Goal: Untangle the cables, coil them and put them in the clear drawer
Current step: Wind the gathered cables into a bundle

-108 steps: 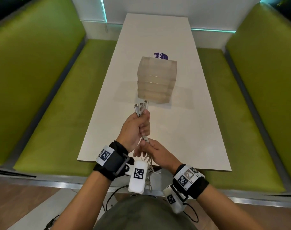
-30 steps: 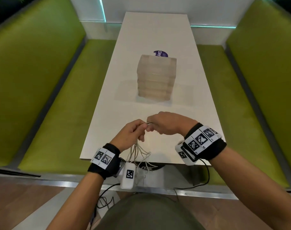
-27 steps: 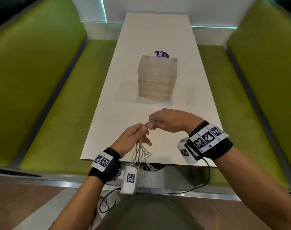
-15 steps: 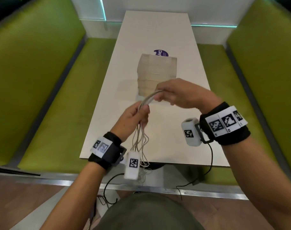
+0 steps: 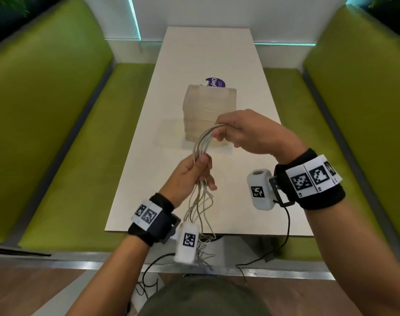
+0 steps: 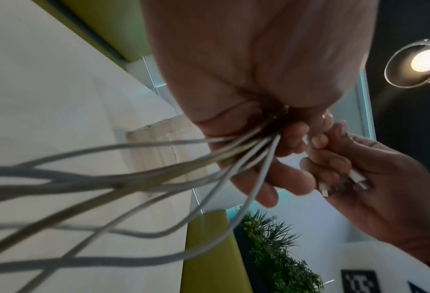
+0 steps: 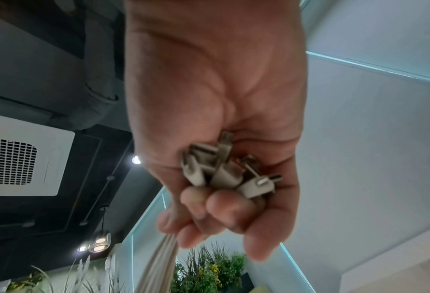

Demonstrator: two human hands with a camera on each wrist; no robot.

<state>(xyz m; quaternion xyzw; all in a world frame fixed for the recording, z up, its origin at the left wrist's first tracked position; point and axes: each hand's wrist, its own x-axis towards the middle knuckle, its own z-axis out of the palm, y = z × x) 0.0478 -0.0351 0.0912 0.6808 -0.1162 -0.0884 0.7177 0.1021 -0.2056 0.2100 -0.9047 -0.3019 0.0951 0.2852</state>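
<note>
A bundle of several white cables arcs between my two hands above the near half of the white table. My right hand grips the plug ends, bunched in its palm. My left hand is lower and closes round the cable strands. The loose ends hang tangled below it, past the table's near edge. The clear drawer unit stands on the table just beyond my hands, and its drawers look closed.
A round purple sticker lies on the table behind the drawer unit. Green bench seats run along both sides of the table. Black wires hang from my wrist cameras near the floor.
My right hand has lifted the plug ends up and away from the left hand, stretching the bundle into an arc. Before that the hands were together low over the table's near edge.
</note>
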